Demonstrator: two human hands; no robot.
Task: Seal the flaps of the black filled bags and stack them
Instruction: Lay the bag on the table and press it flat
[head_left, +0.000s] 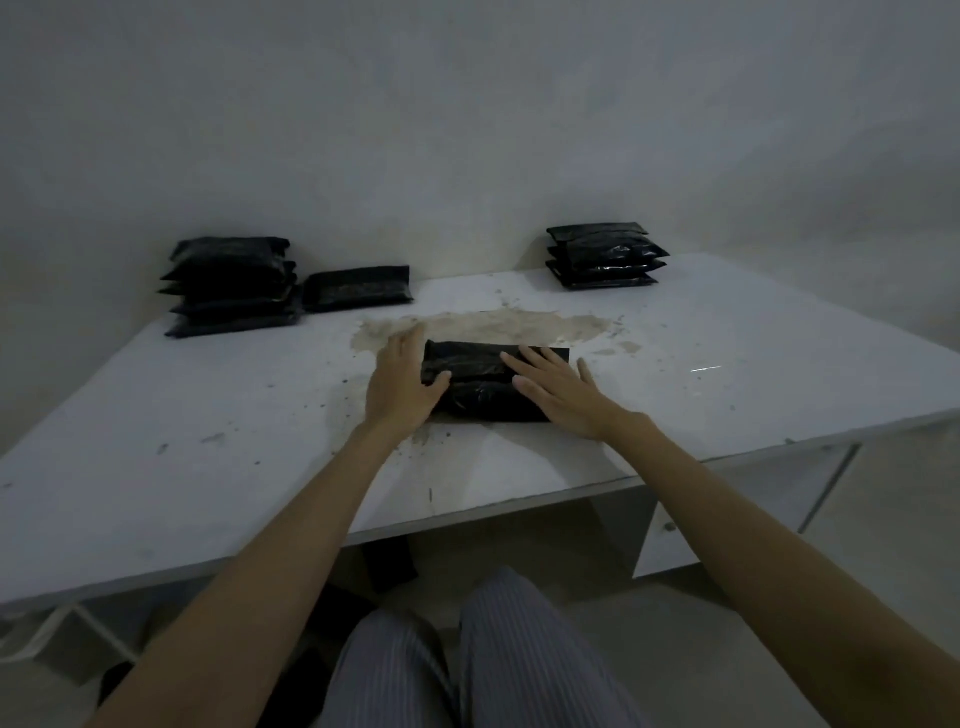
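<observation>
A black filled bag (483, 382) lies near the middle of the white bench (208, 415), its long axis running side to side, parallel to the bench's near edge. The left hand (402, 382) grasps its left end, thumb curled onto the top and fingers along the end. The right hand (558, 392) rests flat on the right part, fingers straight and spread, covering that end. In the dim light the flap cannot be made out. A tall stack of bags (231, 286) sits at the far left corner with a single bag (357, 288) just beside it; a shorter stack (605, 255) sits toward the far right corner.
</observation>
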